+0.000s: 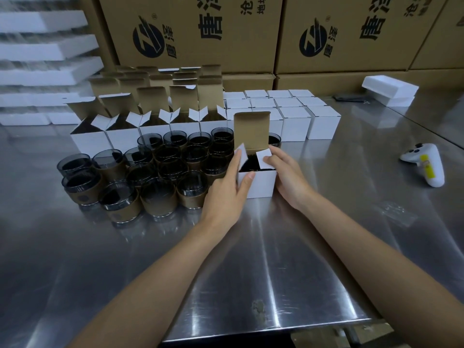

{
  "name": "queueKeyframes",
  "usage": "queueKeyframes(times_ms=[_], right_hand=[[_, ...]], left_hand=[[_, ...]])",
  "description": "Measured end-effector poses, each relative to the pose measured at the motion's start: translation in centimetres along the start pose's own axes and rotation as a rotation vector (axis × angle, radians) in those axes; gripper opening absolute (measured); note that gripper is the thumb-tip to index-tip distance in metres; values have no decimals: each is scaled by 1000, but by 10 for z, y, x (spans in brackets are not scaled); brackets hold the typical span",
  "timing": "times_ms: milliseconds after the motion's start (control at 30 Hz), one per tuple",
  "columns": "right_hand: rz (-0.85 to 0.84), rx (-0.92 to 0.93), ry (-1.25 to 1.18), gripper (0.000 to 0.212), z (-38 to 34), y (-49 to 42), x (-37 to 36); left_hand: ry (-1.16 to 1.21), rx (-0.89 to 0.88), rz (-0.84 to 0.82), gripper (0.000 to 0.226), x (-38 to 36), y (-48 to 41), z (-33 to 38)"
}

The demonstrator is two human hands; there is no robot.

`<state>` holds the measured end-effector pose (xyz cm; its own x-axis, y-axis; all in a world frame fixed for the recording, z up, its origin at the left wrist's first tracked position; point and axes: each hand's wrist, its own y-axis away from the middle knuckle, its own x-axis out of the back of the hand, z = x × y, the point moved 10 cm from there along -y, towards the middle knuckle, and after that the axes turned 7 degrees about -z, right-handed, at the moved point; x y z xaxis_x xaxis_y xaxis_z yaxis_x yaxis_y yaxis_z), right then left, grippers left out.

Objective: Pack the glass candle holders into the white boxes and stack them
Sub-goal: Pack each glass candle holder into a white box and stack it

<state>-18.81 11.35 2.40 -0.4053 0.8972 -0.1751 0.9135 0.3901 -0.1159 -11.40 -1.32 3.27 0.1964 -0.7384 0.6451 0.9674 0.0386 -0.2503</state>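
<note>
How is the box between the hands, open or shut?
Open. The white box has its lid flap upright and side flaps raised.

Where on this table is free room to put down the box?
Free: the bare table in front of the box, and right of it up to the white controller. Crowded: candle holders to the left, open boxes and closed boxes behind.
</note>
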Motion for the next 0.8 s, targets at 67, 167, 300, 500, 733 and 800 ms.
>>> queueKeyframes(times_ms=[67,167,300,500,733,800], right_hand=[[8,-1,11,33,0,0,1],[5,8,15,35,-1,0,0],[-3,55,34,44,-6,0,-2],[-1,72,-20,38,-4,-1,-1],[-11,5,-140,30,2,-2,-5],[-46,2,-149,45,1,-1,-4]], left_hand=[[-10,13,-26,58,-1,0,0],[-39,29,-51,56,-2,-1,0],[-26,30,-29,50,0,-3,2],[94,27,56,34,6,-7,-3],[161,35,45,25,5,-7,-7],[171,47,49,26,5,-8,-9]])
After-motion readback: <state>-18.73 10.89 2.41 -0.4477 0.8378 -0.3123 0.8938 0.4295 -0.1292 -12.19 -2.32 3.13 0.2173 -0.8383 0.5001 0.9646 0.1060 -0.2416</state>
